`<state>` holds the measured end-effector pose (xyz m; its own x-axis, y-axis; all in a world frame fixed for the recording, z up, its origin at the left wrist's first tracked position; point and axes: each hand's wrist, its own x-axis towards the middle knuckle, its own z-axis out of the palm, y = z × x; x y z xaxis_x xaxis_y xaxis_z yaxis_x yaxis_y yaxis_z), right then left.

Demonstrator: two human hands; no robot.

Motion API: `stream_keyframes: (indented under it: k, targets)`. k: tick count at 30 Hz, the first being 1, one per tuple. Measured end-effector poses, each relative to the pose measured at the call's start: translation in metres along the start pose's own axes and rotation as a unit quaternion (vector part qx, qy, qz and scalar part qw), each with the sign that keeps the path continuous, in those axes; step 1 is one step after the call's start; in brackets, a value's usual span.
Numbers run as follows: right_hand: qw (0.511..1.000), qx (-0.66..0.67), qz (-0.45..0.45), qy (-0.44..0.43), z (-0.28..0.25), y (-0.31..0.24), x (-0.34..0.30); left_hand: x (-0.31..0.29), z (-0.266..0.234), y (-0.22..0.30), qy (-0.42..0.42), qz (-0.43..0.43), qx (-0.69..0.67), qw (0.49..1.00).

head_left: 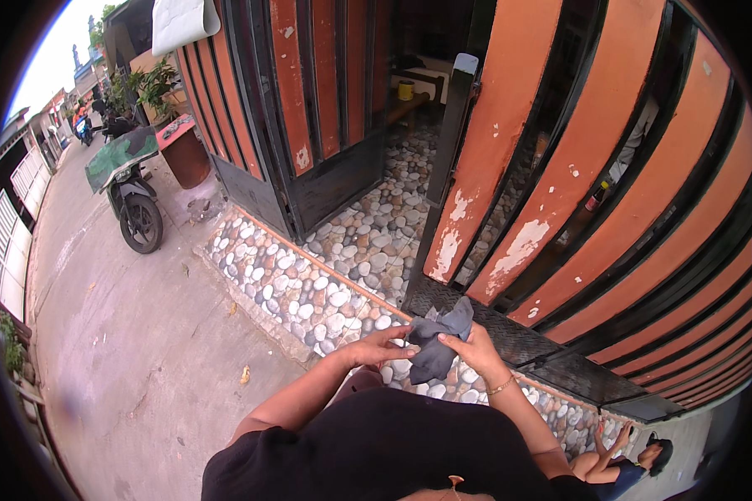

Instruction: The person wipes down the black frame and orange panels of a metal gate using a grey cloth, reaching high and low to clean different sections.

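Observation:
A crumpled dark grey cloth (433, 354) is bunched up between my two hands, in front of my body. My right hand (474, 344) grips it from the right, the thumb lying across the cloth and a lighter grey fold sticking up beside the fingers. From the left, my left hand (386, 344) pinches the cloth's edge between thumb and fingers. Just beyond the cloth rises an orange and black slatted gate (510, 192), its orange paint flaking off in several white patches. Cloth and hands are apart from the gate.
Pebble-patterned tiles (309, 292) cover the step and the floor inside the gateway. Another gate panel (309, 100) stands to the left. A motorbike (138, 200) with a green cover is parked on the concrete lane (134, 334). A person (622, 463) sits at the lower right.

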<state>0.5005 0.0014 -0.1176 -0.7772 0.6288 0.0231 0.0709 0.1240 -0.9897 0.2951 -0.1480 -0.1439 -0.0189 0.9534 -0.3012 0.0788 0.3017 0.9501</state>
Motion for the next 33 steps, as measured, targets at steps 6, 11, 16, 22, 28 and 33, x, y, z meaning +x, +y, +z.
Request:
stream_keyframes:
  k: [6, 11, 16, 22, 28, 33]
  targets:
    - [0.983, 0.108, 0.145, -0.021, 0.006, -0.013, -0.003, 0.008, -0.01, -0.031, 0.088, -0.01, -0.069, 0.994]
    - [0.981, -0.028, 0.159, 0.109, -0.047, 0.051, -0.015, 0.005, -0.052, -0.018, 0.191, 0.059, -0.243, 0.949]
    - [0.919, -0.011, 0.294, 0.262, -0.05, 0.086, -0.024, -0.024, -0.118, 0.006, 0.277, 0.031, -0.31, 0.909]
    - [0.897, 0.15, 0.358, 0.213, -0.023, 0.102, -0.037, -0.106, -0.184, 0.033, 0.253, 0.045, -0.29, 0.922]
    - [0.93, -0.139, 0.334, 0.071, 0.107, 0.088, 0.002, -0.113, -0.164, -0.011, 0.18, 0.065, -0.158, 0.969]
    - [0.982, 0.001, 0.163, -0.092, 0.193, 0.073, 0.03, -0.113, -0.138, -0.021, 0.075, 0.073, -0.05, 0.993]
